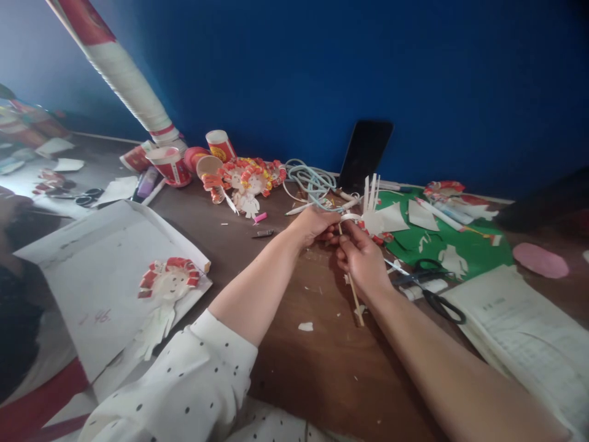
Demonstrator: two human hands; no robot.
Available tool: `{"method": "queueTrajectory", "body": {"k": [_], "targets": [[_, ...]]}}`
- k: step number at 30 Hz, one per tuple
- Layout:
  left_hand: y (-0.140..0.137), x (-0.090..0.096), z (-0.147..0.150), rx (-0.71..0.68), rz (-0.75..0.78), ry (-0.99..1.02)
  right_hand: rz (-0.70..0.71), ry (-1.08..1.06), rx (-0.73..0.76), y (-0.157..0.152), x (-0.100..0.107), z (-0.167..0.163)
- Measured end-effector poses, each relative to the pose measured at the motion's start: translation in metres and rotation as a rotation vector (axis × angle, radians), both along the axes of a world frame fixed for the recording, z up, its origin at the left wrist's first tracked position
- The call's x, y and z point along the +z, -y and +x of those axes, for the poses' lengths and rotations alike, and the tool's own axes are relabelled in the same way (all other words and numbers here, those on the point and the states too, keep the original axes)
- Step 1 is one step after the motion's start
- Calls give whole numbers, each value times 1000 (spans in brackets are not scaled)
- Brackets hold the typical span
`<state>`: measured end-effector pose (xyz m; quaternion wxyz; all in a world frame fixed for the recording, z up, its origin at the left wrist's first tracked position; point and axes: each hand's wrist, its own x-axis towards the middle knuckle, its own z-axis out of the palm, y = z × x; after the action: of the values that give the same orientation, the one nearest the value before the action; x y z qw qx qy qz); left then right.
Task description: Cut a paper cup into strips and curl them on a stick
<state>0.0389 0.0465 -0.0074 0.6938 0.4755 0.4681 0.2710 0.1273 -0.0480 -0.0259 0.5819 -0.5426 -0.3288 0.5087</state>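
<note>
My right hand (pixel 364 256) is closed around a thin wooden stick (pixel 354 299), whose lower end slants down towards me above the brown table. Close against it, my left hand (pixel 318 224) has its fingers curled at the stick's upper end; what they grip is hidden. A curled white paper strip (pixel 351 217) shows between the two hands. Just beyond my right hand, white paper cut into narrow upright strips (pixel 370 195) stands by red and white paper pieces (pixel 380 237). Black-handled scissors (pixel 432 285) lie to the right of my right hand.
Paper cups (pixel 170 166) and paper figures (pixel 251 184) stand along the blue wall. A phone (pixel 367 153) leans there beside a coiled cable (pixel 310 179). Green paper (pixel 483 245) and an open book (pixel 529 337) lie right. Another person sits left, by a white sheet (pixel 110 245).
</note>
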Motion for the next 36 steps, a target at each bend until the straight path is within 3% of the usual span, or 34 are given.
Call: {"method": "queueTrajectory", "body": {"k": [9, 18, 36], "targets": [[-2, -3, -2, -37, -26, 37, 6, 63, -5, 0, -4, 2], [-2, -9, 1, 31, 94, -11, 35, 120, 43, 1, -4, 1], [0, 5, 1, 53, -89, 60, 49, 144, 66, 1, -3, 1]]}}
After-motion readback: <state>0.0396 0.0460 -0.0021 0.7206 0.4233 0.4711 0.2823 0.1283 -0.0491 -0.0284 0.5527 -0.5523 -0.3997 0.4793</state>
